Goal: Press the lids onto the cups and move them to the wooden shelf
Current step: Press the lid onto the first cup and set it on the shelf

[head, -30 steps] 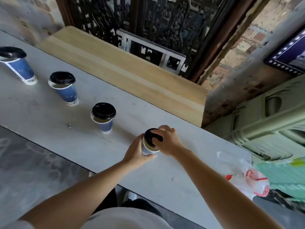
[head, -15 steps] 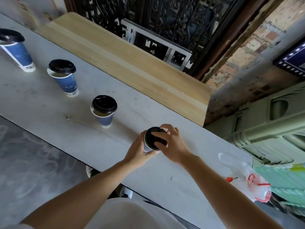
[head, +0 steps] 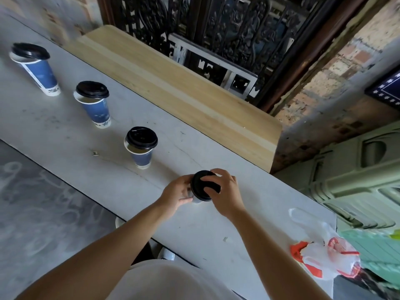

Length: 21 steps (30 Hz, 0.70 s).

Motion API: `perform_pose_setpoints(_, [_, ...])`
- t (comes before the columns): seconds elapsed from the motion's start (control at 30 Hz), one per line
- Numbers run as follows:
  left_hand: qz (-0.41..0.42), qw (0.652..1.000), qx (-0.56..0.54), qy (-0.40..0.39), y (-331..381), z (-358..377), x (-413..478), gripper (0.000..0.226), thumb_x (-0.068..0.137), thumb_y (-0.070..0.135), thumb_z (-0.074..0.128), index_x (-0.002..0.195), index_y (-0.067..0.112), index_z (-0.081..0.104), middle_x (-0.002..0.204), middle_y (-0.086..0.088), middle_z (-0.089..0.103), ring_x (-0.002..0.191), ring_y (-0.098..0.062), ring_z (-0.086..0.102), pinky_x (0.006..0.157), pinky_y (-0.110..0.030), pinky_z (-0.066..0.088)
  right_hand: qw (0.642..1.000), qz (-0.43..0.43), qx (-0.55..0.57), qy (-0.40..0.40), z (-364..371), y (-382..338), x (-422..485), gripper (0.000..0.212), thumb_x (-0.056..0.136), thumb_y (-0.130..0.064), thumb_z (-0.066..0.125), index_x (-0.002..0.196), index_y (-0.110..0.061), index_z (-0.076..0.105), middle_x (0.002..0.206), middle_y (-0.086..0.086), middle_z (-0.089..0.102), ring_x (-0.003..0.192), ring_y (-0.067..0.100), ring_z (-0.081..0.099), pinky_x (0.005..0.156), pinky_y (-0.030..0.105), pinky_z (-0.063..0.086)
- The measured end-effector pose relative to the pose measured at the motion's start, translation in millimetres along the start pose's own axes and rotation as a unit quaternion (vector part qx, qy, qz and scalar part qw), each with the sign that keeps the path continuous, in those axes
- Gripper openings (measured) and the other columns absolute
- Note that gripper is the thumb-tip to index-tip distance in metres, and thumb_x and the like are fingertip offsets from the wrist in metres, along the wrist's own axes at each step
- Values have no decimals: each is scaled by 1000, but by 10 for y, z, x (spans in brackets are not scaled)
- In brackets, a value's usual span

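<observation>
Hands (head: 205, 191) around cup (head: 196, 199), on lid (head: 202, 184)

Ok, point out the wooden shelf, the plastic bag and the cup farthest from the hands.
wooden shelf (head: 173, 83), head view, bare top surface.
plastic bag (head: 324, 258), head view, middle of the crumpled body.
farthest cup (head: 41, 74), head view, blue side wall below the lid.

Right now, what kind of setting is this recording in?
Probably a street-side or courtyard drinks stall, though that is a guess. Takeaway paper cups stand on a long grey counter beside a wooden shelf, with bare brick wall and an ornate dark carved screen behind.
</observation>
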<state>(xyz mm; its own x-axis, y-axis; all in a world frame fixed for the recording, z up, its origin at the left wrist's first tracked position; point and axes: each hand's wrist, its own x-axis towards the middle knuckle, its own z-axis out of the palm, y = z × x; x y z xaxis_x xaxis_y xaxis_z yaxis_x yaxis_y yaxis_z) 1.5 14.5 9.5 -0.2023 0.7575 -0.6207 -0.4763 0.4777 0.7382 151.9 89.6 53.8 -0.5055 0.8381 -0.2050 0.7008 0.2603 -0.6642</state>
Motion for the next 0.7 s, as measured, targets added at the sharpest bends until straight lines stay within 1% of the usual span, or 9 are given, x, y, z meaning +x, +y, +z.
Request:
perform_pose_setpoints(0.1, [-24, 998, -40, 36, 82, 52, -19, 25, 100, 19, 51, 104, 20, 75, 118, -7, 73, 111, -18, 67, 93, -40, 55, 995, 38, 82, 30, 60, 15, -38, 36, 87, -9, 72, 118, -28, 74, 129, -21, 56, 124, 18, 41, 104, 34, 44])
perform_pose_setpoints(0.17, [18, 999, 14, 45, 82, 98, -28, 19, 101, 19, 53, 104, 19, 73, 114, -5, 72, 114, -23, 66, 92, -41, 57, 986, 76, 142, 38, 64, 27, -28, 39, 85, -11, 75, 117, -34, 73, 122, -25, 60, 116, 20, 50, 93, 31, 50])
perform_pose_setpoints(0.23, [52, 996, 38, 59, 67, 132, -29, 19, 101, 15, 52, 101, 17, 71, 108, -8, 69, 115, -30, 64, 93, -49, 58, 972, 114, 197, 53, 51, 51, -19, 36, 89, -13, 71, 116, -38, 70, 121, -16, 67, 109, 20, 61, 85, 27, 52])
perform_pose_setpoints(0.3, [73, 992, 71, 79, 43, 127, -21, 21, 100, 21, 51, 102, 11, 70, 110, -16, 68, 110, -33, 63, 94, -57, 57, 931, 165, 314, 90, 56, 93, -22, 30, 97, -11, 62, 120, -28, 68, 122, -6, 69, 106, 20, 65, 82, 30, 55])
perform_pose_setpoints(0.4, [85, 986, 113, 88, 12, 133, -16, 25, 104, 29, 50, 102, 12, 69, 115, -19, 67, 102, -29, 62, 90, -58, 59, 838, 248, 471, 120, 118, 120, -81, 20, 101, -9, 57, 116, -11, 70, 112, 8, 71, 89, 22, 63, 68, 28, 54])
perform_pose_setpoints(0.47, [86, 984, 115, 102, 5, 153, -17, 24, 105, 30, 49, 99, 17, 68, 110, -14, 67, 98, -26, 62, 86, -57, 61, 824, 269, 490, 98, 200, 139, -125, 18, 101, -14, 57, 106, -8, 74, 103, 10, 72, 84, 20, 66, 75, 32, 57])
perform_pose_setpoints(0.57, [91, 981, 124, 120, 35, 178, -29, 28, 106, 30, 47, 103, 12, 68, 104, -12, 67, 87, -22, 65, 82, -55, 62, 811, 272, 512, 78, 299, 142, -171, 25, 102, -28, 57, 109, -13, 76, 106, 3, 76, 99, 16, 69, 92, 40, 58])
perform_pose_setpoints(0.63, [93, 980, 129, 118, 42, 165, -34, 27, 106, 28, 47, 108, 11, 68, 105, -11, 67, 86, -19, 66, 81, -55, 63, 805, 271, 520, 88, 331, 154, -188, 25, 102, -33, 58, 105, -18, 77, 102, -1, 77, 102, 14, 69, 92, 42, 58])
perform_pose_setpoints(0.7, [96, 980, 138, 109, 40, 145, -41, 26, 106, 28, 49, 113, 11, 68, 111, -10, 67, 99, -23, 67, 81, -54, 63, 814, 269, 505, 99, 342, 169, -184, 24, 102, -33, 57, 97, -22, 77, 96, -2, 76, 100, 16, 69, 85, 40, 61])
